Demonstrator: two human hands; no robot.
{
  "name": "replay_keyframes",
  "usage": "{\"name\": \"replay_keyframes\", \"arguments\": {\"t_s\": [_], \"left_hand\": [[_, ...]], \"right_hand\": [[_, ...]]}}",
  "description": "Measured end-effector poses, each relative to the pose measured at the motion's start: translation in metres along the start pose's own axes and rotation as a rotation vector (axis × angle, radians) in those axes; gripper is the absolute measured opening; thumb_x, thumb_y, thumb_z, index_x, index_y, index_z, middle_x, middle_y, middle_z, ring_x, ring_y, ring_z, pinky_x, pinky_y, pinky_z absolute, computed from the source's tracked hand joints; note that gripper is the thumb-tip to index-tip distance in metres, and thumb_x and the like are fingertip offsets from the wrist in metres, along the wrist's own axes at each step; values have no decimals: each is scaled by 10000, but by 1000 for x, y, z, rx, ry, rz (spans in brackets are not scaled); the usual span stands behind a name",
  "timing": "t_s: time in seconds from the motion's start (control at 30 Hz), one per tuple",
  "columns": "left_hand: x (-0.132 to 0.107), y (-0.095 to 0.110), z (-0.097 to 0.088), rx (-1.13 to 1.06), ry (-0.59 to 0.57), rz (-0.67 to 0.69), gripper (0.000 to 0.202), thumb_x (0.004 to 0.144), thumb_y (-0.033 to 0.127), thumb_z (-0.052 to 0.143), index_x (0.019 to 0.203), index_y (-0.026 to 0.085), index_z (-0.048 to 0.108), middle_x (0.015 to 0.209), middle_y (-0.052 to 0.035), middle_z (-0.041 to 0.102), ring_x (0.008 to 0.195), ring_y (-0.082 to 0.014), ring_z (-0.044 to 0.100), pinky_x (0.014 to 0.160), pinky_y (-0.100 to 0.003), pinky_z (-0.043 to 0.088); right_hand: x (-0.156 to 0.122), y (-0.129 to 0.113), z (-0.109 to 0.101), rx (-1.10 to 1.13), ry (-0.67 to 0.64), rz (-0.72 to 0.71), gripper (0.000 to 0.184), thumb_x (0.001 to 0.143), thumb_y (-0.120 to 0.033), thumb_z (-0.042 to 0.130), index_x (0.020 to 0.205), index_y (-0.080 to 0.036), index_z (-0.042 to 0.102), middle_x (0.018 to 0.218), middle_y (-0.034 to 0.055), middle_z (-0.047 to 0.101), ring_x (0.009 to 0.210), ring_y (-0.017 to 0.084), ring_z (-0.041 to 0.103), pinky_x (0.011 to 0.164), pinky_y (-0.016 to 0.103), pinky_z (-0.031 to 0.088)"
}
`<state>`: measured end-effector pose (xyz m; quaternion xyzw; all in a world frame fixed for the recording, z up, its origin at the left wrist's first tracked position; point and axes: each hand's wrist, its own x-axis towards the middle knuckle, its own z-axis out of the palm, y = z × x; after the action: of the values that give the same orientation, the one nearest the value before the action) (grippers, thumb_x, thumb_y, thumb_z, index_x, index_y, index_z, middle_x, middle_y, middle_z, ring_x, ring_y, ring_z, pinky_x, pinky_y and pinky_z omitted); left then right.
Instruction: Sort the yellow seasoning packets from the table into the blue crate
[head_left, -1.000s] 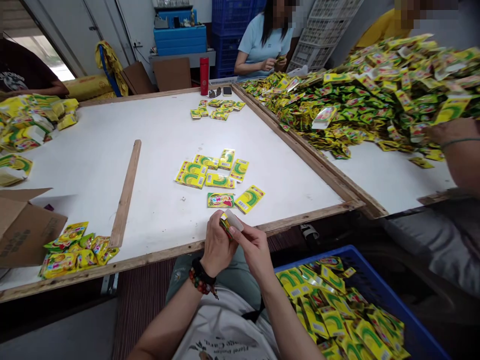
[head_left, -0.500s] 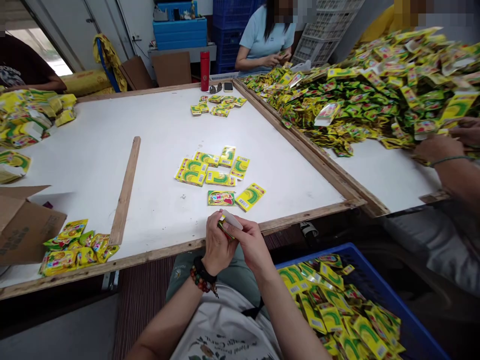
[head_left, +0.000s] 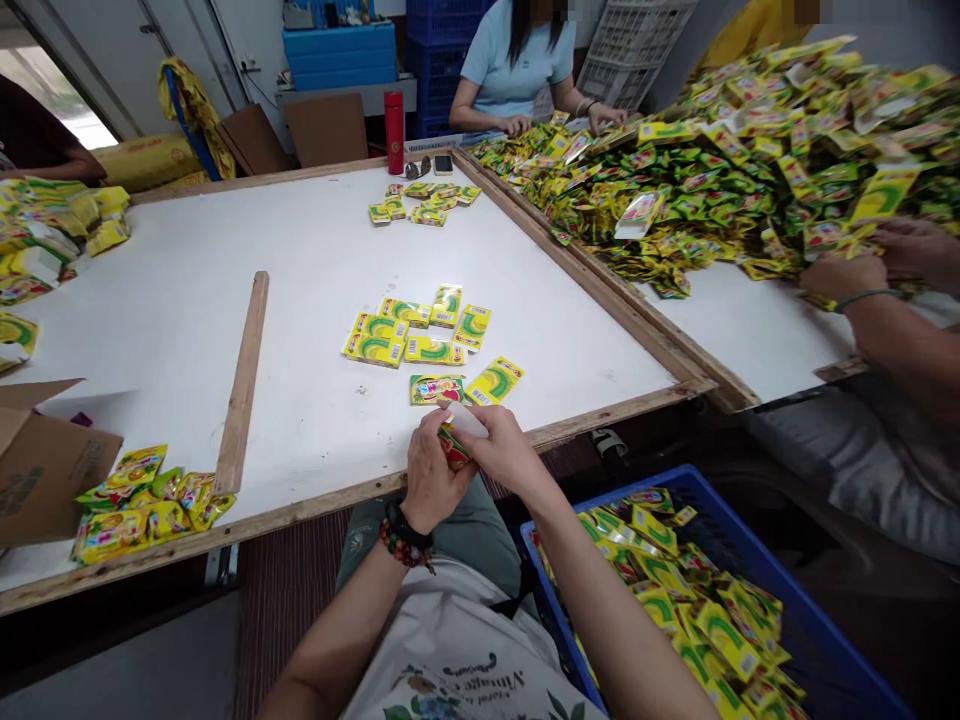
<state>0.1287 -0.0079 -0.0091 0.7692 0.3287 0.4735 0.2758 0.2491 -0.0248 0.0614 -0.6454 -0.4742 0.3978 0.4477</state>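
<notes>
My left hand (head_left: 433, 475) is closed around a small printed carton (head_left: 454, 450) with a white flap standing up at its top. My right hand (head_left: 504, 450) pinches the same carton from the other side, its thumb at the flap. Both hands are just over the table's front edge, above my lap. Right beyond them lie a green and yellow carton (head_left: 437, 389) and a yellow carton (head_left: 495, 380). A little farther off, several more yellow cartons (head_left: 373, 340) lie in a loose group on the white tabletop (head_left: 315, 400).
A blue crate (head_left: 757, 535) of cartons stands low at my right. Wooden strips (head_left: 244, 385) divide the table. Bright sachets (head_left: 150, 505) and a cardboard box (head_left: 56, 465) sit at left. A large packet heap (head_left: 720, 170) covers the right table, where a co-worker's hands (head_left: 855, 270) work.
The carton in my hands has tilted, showing more of its printed side beneath the flap. The view has shifted slightly. The far co-worker's hands have spread apart onto the heap.
</notes>
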Motion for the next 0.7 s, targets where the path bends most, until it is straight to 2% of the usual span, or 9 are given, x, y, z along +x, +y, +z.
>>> {"name": "replay_keyframes", "arguments": {"t_s": [0.13,0.23,0.3,0.37,0.43,0.5,0.57,0.63,0.7], "left_hand": [[6,3,-7,-108,-54,-185,864,655,350,830,1342,227,322,1284,-129,528,1140,-269,563,959,-425,483],[8,6,-12,-117,-86,-208,729,629,319,854,1236,219,463,1184,-95,594,1064,-248,596,919,-394,506],[8,6,-13,-132,-92,-188,589,655,291,839,1151,212,530,1109,-74,623,1027,-231,610,903,-374,514],[8,6,-13,-138,-65,-170,551,663,285,834,1125,206,545,1088,-68,626,1016,-223,609,899,-366,515],[8,5,-13,-133,-18,-162,542,666,285,832,1116,200,543,1075,-66,618,1008,-217,604,893,-361,515],[7,5,-13,-134,19,-150,521,675,278,825,1104,198,541,1061,-61,607,1000,-211,598,886,-355,513],[6,6,-13,-142,23,-138,514,681,280,820,1103,203,538,1054,-54,598,993,-205,595,874,-346,514],[5,6,-13,-144,0,-136,511,682,288,820,1100,208,537,1039,-48,592,973,-202,598,848,-338,520],[4,7,-13,-129,-13,-138,510,683,296,821,1095,209,535,1020,-44,586,947,-200,601,817,-330,526]], "right_hand": [[-5,12,-8,322,26,132,267,671,-431,674,703,-168,707,634,19,690,625,217,646,591,319,520],[-12,19,-11,571,211,230,368,585,-435,777,856,-191,726,788,51,745,780,257,692,676,369,561],[-18,22,-12,518,400,122,392,602,-392,795,944,-213,723,928,59,753,931,264,682,797,399,553],[-24,24,-14,362,531,-20,294,679,-383,761,919,-216,736,1050,78,736,1052,269,648,932,441,494],[-28,26,-17,172,521,-78,218,716,-399,737,832,-215,756,1170,105,694,1186,296,575,1045,491,389],[-30,28,-20,55,445,-47,220,671,-406,773,799,-227,765,1321,110,605,1317,319,450,1104,509,298],[-30,28,-21,76,380,34,306,571,-399,836,821,-237,766,1408,105,527,1347,339,406,1093,503,311],[-28,27,-19,174,329,105,322,527,-411,856,770,-223,760,1337,114,588,1307,348,453,1068,490,346],[-26,26,-16,206,299,115,278,545,-432,848,688,-214,748,1162,110,690,1286,343,471,1096,493,303]]}}
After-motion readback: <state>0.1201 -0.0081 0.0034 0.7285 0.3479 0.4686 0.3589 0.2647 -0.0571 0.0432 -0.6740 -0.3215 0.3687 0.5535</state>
